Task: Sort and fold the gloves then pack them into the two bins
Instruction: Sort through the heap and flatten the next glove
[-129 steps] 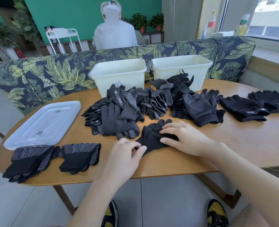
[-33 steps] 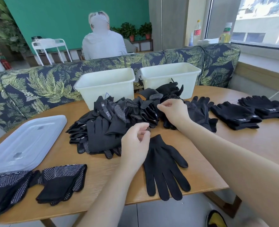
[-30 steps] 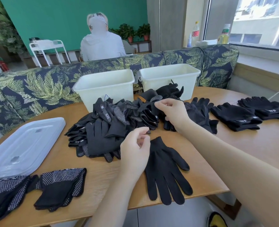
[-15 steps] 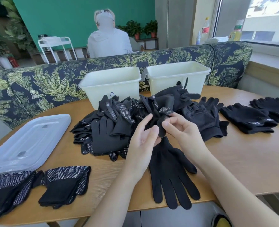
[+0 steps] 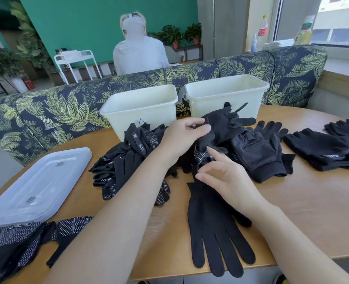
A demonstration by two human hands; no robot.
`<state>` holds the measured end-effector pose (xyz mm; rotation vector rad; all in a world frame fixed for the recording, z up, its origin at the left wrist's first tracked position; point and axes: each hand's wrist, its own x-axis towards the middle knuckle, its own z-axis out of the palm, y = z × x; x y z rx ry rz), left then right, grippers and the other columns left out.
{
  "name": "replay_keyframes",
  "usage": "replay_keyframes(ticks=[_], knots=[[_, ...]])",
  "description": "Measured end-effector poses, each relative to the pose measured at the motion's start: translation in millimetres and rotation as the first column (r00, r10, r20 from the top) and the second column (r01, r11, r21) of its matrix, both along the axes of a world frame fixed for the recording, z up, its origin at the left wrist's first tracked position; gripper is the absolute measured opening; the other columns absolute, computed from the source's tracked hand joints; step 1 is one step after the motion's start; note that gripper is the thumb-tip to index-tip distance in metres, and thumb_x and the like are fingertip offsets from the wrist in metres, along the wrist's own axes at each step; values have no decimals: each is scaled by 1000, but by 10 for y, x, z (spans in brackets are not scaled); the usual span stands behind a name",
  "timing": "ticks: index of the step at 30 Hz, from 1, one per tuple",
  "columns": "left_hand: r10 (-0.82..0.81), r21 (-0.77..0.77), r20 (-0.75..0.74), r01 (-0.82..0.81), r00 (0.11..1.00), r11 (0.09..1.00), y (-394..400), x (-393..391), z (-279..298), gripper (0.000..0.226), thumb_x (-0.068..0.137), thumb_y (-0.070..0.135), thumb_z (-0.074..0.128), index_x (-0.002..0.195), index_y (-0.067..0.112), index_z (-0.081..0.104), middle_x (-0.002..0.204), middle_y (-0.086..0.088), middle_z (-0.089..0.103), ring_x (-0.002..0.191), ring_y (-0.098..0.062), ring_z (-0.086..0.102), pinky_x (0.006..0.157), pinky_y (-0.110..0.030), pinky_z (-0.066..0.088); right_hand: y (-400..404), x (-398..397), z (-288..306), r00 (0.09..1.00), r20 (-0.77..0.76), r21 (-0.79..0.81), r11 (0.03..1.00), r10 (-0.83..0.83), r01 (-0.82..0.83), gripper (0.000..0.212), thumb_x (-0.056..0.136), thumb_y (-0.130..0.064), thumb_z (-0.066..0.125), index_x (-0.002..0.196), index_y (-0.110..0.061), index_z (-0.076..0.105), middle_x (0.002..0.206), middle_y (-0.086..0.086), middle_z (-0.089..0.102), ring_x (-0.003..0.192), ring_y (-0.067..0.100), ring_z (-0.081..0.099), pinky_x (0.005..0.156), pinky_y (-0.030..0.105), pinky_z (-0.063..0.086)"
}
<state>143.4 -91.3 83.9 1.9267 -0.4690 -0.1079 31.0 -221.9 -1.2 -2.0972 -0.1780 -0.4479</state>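
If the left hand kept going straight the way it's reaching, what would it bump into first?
The left hand already pinches a black glove atop the pile; beyond that, probably the right bin, though depth is unclear.

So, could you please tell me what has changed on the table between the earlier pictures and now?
The plain glove that both hands were flattening now lies let go at the table's near edge, fingers over it. The left hand has reached into the pile and pinches a black glove, lifting it; the right hand has come to the pile's near side. The bins, the lid and the sorted gloves stayed put.
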Motion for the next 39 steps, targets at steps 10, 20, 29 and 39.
replay_keyframes(ticks=[10, 20, 29, 39], knots=[[158, -211, 13, -151, 987, 966, 13, 350, 320, 29, 88, -5, 69, 102, 21, 75, 89, -2, 74, 66, -6, 67, 60, -16, 48, 16, 53, 93, 1000, -3, 151, 988, -23, 23, 28, 95, -30, 72, 122, -31, 72, 154, -22, 44, 139, -2, 45, 116, 28, 39], [90, -144, 121, -72, 989, 987, 242, 525, 807, 28, 92, 4, 71, 100, 31, 76, 107, -6, 77, 93, -14, 69, 81, -28, 53, 85, 651, 488, 975, 145, 49, 986, -165, 160, 53, 99, -36, 65, 149, -24, 50, 138, -13, 59, 120, 4, 55, 105, 20, 41], [59, -159, 58, -49, 997, 986, 532, 545, 531, 31, 94, -2, 66, 102, 26, 75, 113, -21, 74, 99, -26, 67, 93, -38, 52, -51, 929, 534, 986, 58, 195, 970, -157, 143, 57, 107, -57, 28, 133, -17, 59, 125, 5, 68, 117, 22, 63, 104, 39, 45], [210, -426, 41, -173, 977, 888, 731, 547, 579, 29, 96, -9, 60, 109, 14, 71, 103, -12, 78, 100, -25, 74, 101, -42, 55, -80, 817, 308, 977, -147, 117, 979, -152, 170, 73, 101, -68, 19, 135, -20, 63, 127, 5, 67, 119, 25, 60, 106, 38, 40]])
